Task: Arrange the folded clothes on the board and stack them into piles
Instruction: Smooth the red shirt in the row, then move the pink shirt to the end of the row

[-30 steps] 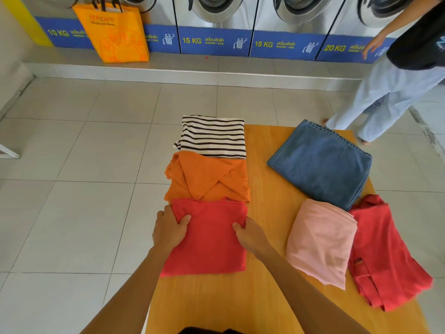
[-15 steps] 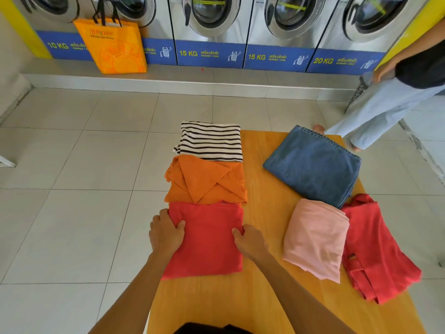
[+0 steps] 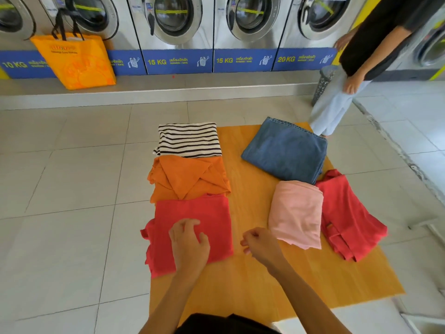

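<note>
A wooden board [image 3: 248,280] lies on the tiled floor. Along its left edge sit a striped folded garment [image 3: 189,139], an orange one [image 3: 187,178] and a red one [image 3: 192,227] in a row. Folded blue jeans [image 3: 285,149], a pink garment [image 3: 296,213] and a loosely folded red garment [image 3: 349,213] lie on the right side. My left hand [image 3: 189,247] hovers over the near red garment, fingers apart, holding nothing. My right hand [image 3: 261,244] is just right of that garment above bare board, fingers loosely curled and empty.
A row of washing machines [image 3: 178,32] lines the far wall on a raised step. An orange bag [image 3: 77,61] leans against them at left. A person in light trousers [image 3: 337,100] stands at the board's far right corner, next to a dark patterned bin [image 3: 323,84].
Both hands have let go of the near red garment's sides and lifted off it. The camera view has tilted up. The standing person has shifted at the far right.
</note>
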### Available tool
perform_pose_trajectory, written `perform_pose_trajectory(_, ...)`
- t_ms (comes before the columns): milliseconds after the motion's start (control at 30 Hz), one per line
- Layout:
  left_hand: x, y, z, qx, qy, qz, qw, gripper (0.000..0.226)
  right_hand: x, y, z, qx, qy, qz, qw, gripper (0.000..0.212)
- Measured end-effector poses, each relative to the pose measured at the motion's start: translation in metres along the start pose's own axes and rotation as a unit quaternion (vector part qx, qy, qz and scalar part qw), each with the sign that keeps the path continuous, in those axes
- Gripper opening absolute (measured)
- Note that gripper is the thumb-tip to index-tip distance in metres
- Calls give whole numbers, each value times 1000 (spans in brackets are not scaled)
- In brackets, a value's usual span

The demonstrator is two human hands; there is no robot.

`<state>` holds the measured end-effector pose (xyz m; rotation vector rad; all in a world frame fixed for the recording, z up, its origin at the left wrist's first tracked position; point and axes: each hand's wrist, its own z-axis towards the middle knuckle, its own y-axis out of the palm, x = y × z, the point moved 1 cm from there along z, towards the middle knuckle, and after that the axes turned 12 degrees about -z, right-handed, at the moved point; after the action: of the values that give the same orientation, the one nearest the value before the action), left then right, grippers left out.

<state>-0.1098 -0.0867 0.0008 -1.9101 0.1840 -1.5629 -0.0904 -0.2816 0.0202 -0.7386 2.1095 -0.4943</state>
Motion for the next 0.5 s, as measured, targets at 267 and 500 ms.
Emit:
perform_pose_trajectory(267,32,47,-12,-145,53,-36,987,20,57,-37,-27,56,76,157,983,15)
perform_pose_trajectory(500,62,88,-3,-253,53,-15,966,19,94,-61,-20,68,111,220,967,15)
